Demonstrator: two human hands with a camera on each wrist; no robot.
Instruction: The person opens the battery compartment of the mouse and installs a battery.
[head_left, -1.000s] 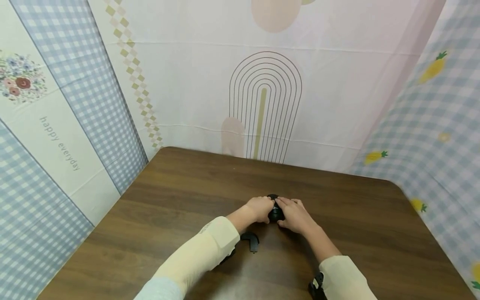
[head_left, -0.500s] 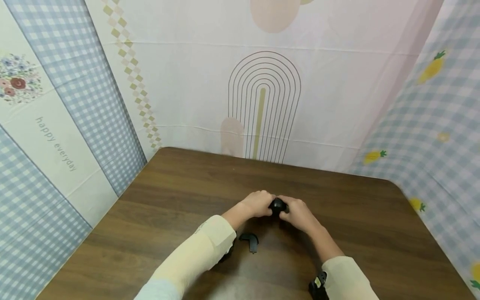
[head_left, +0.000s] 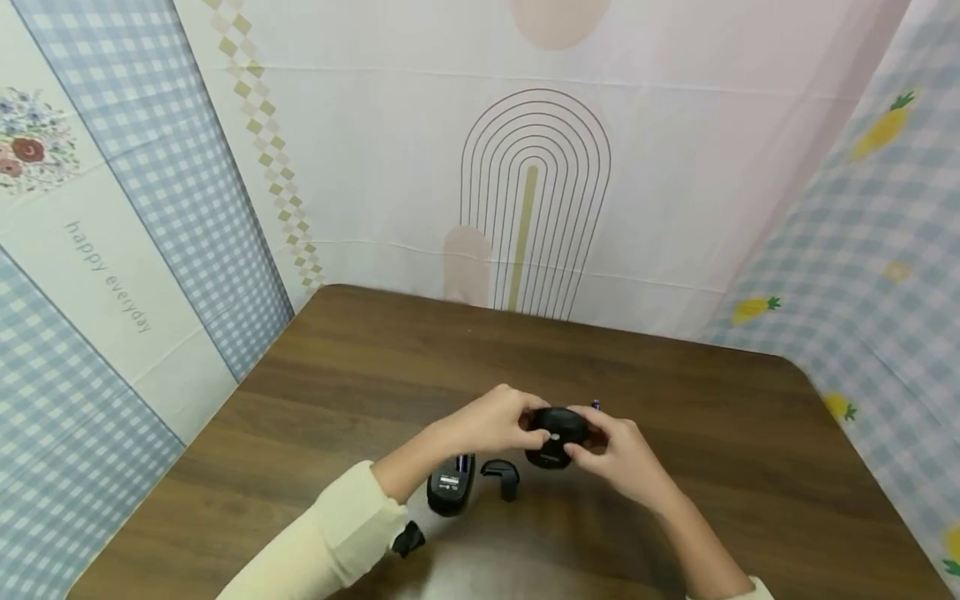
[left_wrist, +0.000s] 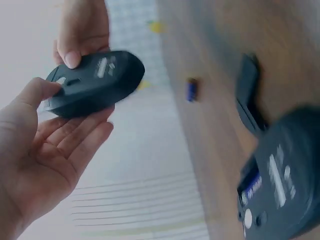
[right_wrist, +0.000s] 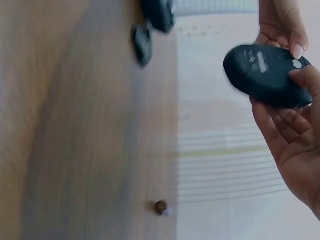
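Note:
Both hands hold a black computer mouse (head_left: 555,454) between them above the table, its underside with label and sensor turned toward me. My left hand (head_left: 498,421) grips its left side, thumb (left_wrist: 47,89) pressed on the underside and fingers behind. From the other side my right hand (head_left: 618,454) pinches it with thumb and fingers. A second black mouse (head_left: 448,487) lies upside down on the table near my left wrist. A blue battery (left_wrist: 251,188) shows in its uncovered slot. Beside it lies an L-shaped black battery cover (head_left: 507,478).
A loose blue battery (head_left: 596,405) is on the brown wooden table (head_left: 675,392), just beyond my right hand. A printed white cloth (head_left: 375,167) hangs behind the table's far edge, with checked cloths at both sides.
The held mouse has come up and toward me, and its underside now shows. My left forearm has shifted left and down, uncovering the second mouse. The loose battery has come into view.

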